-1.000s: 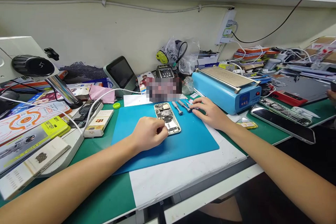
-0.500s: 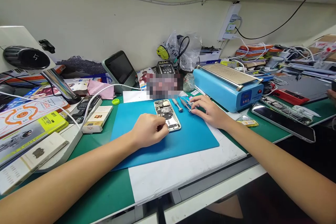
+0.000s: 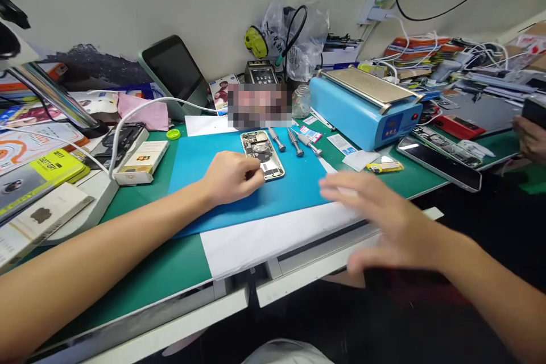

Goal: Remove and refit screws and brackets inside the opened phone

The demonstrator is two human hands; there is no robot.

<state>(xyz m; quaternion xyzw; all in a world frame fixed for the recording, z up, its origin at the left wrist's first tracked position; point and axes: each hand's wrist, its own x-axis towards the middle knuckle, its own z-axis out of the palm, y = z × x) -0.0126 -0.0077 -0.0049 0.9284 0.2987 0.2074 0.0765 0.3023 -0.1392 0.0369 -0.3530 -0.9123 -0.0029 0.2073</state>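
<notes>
My left hand (image 3: 234,177) rests on the blue mat (image 3: 200,153) with its fingers curled at the lower left edge of an opened phone (image 3: 261,153). Anything inside those fingers is hidden. The phone lies flat, its inner parts exposed. Three grey screwdrivers (image 3: 295,143) lie on and beside the mat, just right of the phone. My right hand (image 3: 379,216) is in the air over the table's front edge, slightly blurred, fingers apart and holding nothing.
A blue heating machine (image 3: 347,116) stands behind on the right, near a glass jar (image 3: 301,101). Another phone (image 3: 439,164) lies at the right table edge. Boxes (image 3: 140,162) and a white cable (image 3: 115,148) crowd the left. Another person's hand (image 3: 531,139) shows at far right.
My right hand has left the screwdrivers and drawn back toward me, past the mat's right side. The left hand stays by the phone. The view has tilted down.
</notes>
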